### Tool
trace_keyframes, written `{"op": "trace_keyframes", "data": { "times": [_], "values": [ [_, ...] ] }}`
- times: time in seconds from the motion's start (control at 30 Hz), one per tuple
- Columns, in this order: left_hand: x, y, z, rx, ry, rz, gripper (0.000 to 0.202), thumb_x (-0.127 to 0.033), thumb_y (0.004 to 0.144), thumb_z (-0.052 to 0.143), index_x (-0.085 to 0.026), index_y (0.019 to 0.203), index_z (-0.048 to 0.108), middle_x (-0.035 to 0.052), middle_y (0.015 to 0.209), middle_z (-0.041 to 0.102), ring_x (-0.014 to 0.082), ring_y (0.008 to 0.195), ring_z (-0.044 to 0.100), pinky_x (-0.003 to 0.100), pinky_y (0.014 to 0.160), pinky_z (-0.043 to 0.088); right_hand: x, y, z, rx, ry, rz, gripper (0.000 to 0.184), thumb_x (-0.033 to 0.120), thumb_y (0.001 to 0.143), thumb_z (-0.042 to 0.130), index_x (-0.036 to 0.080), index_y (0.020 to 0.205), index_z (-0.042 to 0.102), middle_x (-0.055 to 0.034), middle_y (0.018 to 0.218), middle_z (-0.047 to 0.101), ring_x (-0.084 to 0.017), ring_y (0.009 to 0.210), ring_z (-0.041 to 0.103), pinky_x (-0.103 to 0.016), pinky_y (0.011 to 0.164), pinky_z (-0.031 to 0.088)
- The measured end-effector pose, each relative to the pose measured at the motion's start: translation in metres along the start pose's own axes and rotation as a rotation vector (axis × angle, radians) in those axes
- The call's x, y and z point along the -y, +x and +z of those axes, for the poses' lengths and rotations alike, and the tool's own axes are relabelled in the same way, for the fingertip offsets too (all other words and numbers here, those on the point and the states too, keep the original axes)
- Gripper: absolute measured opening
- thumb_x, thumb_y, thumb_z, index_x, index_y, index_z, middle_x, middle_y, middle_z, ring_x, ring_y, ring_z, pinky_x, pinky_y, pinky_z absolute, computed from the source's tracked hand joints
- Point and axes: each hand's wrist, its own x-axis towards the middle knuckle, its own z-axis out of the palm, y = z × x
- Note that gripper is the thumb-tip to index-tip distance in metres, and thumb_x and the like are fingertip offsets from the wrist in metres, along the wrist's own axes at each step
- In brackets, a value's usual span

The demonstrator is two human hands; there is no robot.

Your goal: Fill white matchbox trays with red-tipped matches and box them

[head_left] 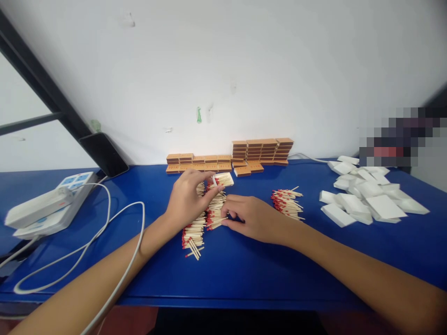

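My left hand (190, 195) pinches a small white matchbox tray (228, 179) between thumb and fingers, above the far end of the match pile. Several red-tipped matches lie inside this tray. My right hand (253, 218) is closed, its fingers curled and the fingertips on the ends of some matches at the right side of the main match pile (193, 232). How many matches those fingers hold is hidden. A smaller heap of matches (288, 203) lies beyond my right forearm, heads pointing left.
Brown matchboxes (263, 151) stand stacked along the wall. White trays (370, 190) lie heaped at the right. On the left are a power strip (75, 200) with a white adapter (38, 207) and a dark phone (104, 153). A white cable (143, 223) loops over my left forearm.
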Motion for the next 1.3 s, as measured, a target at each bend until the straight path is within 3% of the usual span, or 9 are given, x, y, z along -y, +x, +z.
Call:
{"op": "trace_keyframes", "data": {
  "times": [0.6,1.3],
  "values": [
    [0.002,0.001,-0.001,0.028,0.039,0.011,0.028,-0.037,0.092,0.08,-0.021,0.114,0.076,0.005,0.098,0.08,0.0247,0.093,0.071,0.041,0.084,0.057,-0.012,0.0,-0.02,-0.049,-0.031,0.043,0.01,0.021,0.1,0.064,0.02,0.09,0.065,-0.0006,0.087,0.06,-0.015,0.076,0.054,-0.028,0.071,0.04],
    [0.004,0.0,-0.001,0.058,0.043,0.019,0.03,-0.038,0.093,0.08,-0.02,0.116,0.076,0.006,0.098,0.08,0.0255,0.094,0.07,0.042,0.084,0.057,-0.012,0.001,-0.026,-0.056,-0.02,0.052,0.016,0.022,0.102,0.061,0.019,0.089,0.069,-0.0013,0.087,0.062,-0.014,0.074,0.056,-0.029,0.071,0.042]
  ]
}}
